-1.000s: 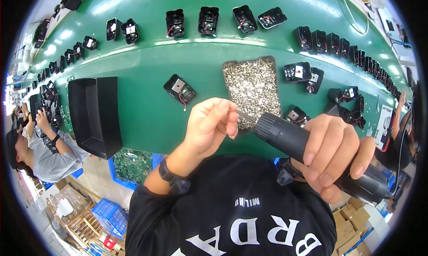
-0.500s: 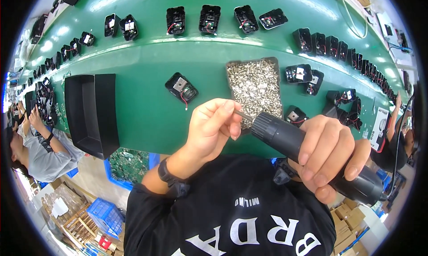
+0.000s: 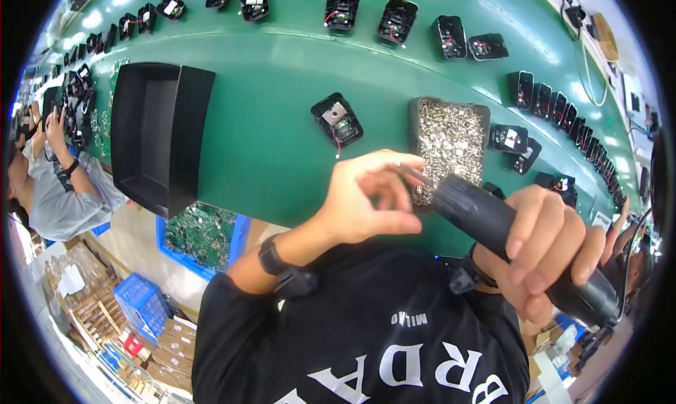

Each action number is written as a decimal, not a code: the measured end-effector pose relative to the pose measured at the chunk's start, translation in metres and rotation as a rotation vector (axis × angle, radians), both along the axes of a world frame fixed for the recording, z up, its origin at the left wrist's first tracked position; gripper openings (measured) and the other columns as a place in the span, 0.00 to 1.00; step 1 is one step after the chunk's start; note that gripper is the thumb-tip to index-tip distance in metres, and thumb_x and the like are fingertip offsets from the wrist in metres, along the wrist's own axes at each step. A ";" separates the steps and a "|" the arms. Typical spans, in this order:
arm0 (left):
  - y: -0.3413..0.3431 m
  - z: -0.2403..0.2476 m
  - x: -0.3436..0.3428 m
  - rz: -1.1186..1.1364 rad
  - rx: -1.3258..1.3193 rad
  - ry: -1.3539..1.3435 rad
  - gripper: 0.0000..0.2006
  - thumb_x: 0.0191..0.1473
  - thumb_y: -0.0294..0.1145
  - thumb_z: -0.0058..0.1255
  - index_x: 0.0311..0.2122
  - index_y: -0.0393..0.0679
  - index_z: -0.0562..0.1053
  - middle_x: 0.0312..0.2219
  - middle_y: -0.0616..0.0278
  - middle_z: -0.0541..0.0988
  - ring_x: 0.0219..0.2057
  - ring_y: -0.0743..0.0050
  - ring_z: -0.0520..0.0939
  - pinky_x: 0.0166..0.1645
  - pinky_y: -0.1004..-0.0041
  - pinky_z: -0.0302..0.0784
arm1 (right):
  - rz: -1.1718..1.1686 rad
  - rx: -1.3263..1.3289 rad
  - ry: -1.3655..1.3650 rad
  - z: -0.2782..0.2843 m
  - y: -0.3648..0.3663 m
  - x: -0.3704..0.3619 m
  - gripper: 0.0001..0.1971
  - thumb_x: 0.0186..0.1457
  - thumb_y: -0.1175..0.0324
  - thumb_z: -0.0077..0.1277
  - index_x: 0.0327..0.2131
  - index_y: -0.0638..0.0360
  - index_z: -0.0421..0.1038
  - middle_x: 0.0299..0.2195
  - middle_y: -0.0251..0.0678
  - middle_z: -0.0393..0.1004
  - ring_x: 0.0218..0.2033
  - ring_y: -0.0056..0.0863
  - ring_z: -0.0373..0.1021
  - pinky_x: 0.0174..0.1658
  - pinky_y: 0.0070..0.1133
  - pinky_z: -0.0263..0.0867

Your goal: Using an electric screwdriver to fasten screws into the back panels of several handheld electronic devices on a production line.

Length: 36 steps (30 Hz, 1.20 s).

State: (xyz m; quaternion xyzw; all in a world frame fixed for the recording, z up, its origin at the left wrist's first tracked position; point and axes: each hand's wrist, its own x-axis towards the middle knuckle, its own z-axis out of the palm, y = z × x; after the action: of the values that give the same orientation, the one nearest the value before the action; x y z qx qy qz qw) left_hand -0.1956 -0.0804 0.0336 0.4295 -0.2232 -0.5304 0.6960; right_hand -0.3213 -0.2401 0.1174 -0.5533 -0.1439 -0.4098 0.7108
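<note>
A black electric screwdriver [image 3: 475, 210] lies across my right hand [image 3: 553, 253], whose fingers are wrapped round its barrel. Its thin bit points up and left over the near edge of a dark tray [image 3: 414, 126] full of small silver screws [image 3: 451, 140]. Beside the bit is my left hand [image 3: 366, 196], slightly blurred; thumb and index finger stand apart, and the index fingertip is close to the bit. I cannot make out any screw on the bit's tip. Left of the screw tray, a black plastic housing [image 3: 338, 119] with a metal plate and red wire lies on the green bench.
A large black box [image 3: 186, 136] stands at left on the green bench [image 3: 267, 122]. More housings line the far side, such as one housing [image 3: 451, 38]; others lie right of the screws. Below the bench edge is a blue crate [image 3: 239, 242] of circuit boards. Another person [image 3: 63, 182] works at far left.
My left thumb and index finger have parted from their pinch at the bit. The view has shifted, so the bench things appear moved. My right hand keeps its grip on the screwdriver.
</note>
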 end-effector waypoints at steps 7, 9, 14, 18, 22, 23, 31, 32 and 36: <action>0.007 -0.022 0.034 0.533 0.148 -1.307 0.44 0.30 0.37 0.72 0.57 0.38 0.67 0.54 0.50 0.70 0.56 0.50 0.70 0.57 0.59 0.63 | 0.019 -0.140 0.221 -0.003 -0.014 0.026 0.23 0.46 0.71 0.58 0.46 0.51 0.62 0.28 0.26 0.70 0.27 0.24 0.68 0.38 0.25 0.63; 0.000 -0.026 0.031 0.487 0.235 -1.356 0.44 0.30 0.36 0.72 0.57 0.38 0.67 0.54 0.52 0.70 0.56 0.51 0.70 0.58 0.58 0.61 | 0.030 -0.100 0.220 -0.012 -0.011 0.035 0.23 0.48 0.70 0.59 0.47 0.50 0.62 0.29 0.27 0.70 0.28 0.25 0.68 0.39 0.27 0.63; -0.005 -0.030 0.028 0.418 0.321 -1.396 0.39 0.30 0.36 0.70 0.54 0.42 0.70 0.47 0.59 0.77 0.53 0.59 0.74 0.59 0.58 0.59 | 0.067 -0.099 0.244 -0.027 -0.015 0.044 0.24 0.49 0.69 0.60 0.48 0.50 0.61 0.30 0.30 0.70 0.29 0.27 0.68 0.40 0.28 0.63; -0.006 -0.027 0.024 0.435 0.295 -1.378 0.36 0.31 0.36 0.70 0.52 0.43 0.72 0.45 0.61 0.78 0.50 0.62 0.76 0.59 0.59 0.59 | 0.052 -0.088 0.277 -0.025 -0.015 0.040 0.24 0.48 0.69 0.60 0.48 0.51 0.62 0.30 0.30 0.70 0.29 0.27 0.68 0.40 0.29 0.63; -0.004 -0.027 0.023 0.463 0.284 -1.377 0.35 0.31 0.37 0.70 0.51 0.43 0.73 0.44 0.61 0.79 0.49 0.63 0.76 0.58 0.59 0.60 | 0.057 -0.083 0.282 -0.022 -0.010 0.040 0.24 0.48 0.69 0.60 0.48 0.51 0.62 0.30 0.30 0.70 0.29 0.27 0.68 0.40 0.29 0.63; -0.004 -0.026 0.023 0.465 0.288 -1.375 0.35 0.31 0.37 0.69 0.50 0.43 0.73 0.44 0.61 0.79 0.48 0.63 0.76 0.58 0.59 0.60 | 0.049 -0.075 0.288 -0.022 -0.010 0.040 0.24 0.48 0.69 0.60 0.47 0.50 0.62 0.30 0.30 0.70 0.29 0.27 0.68 0.40 0.29 0.63; -0.004 -0.025 0.025 0.461 0.279 -1.383 0.35 0.31 0.37 0.69 0.50 0.42 0.73 0.44 0.61 0.79 0.48 0.63 0.76 0.57 0.59 0.61 | 0.016 -0.053 0.308 -0.021 -0.004 0.038 0.23 0.47 0.69 0.61 0.46 0.50 0.62 0.29 0.29 0.69 0.29 0.27 0.67 0.39 0.28 0.63; -0.005 -0.025 0.025 0.457 0.276 -1.387 0.35 0.30 0.37 0.70 0.50 0.42 0.73 0.44 0.61 0.79 0.48 0.63 0.76 0.57 0.59 0.61 | 0.017 -0.054 0.310 -0.021 -0.005 0.038 0.23 0.47 0.69 0.61 0.46 0.50 0.62 0.29 0.29 0.69 0.29 0.27 0.67 0.39 0.29 0.63; -0.006 -0.024 0.024 0.452 0.283 -1.410 0.35 0.29 0.36 0.70 0.50 0.42 0.74 0.44 0.61 0.79 0.48 0.63 0.77 0.57 0.60 0.62 | 0.006 -0.028 0.308 -0.022 -0.003 0.040 0.21 0.47 0.69 0.60 0.44 0.50 0.62 0.28 0.30 0.69 0.28 0.27 0.67 0.39 0.29 0.63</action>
State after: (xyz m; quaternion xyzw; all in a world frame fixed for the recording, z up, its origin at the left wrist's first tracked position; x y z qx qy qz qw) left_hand -0.1716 -0.0864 0.0098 0.7880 -0.4520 0.0021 0.4181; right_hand -0.2812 -0.2432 0.0952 -0.6190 -0.0403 -0.3158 0.7180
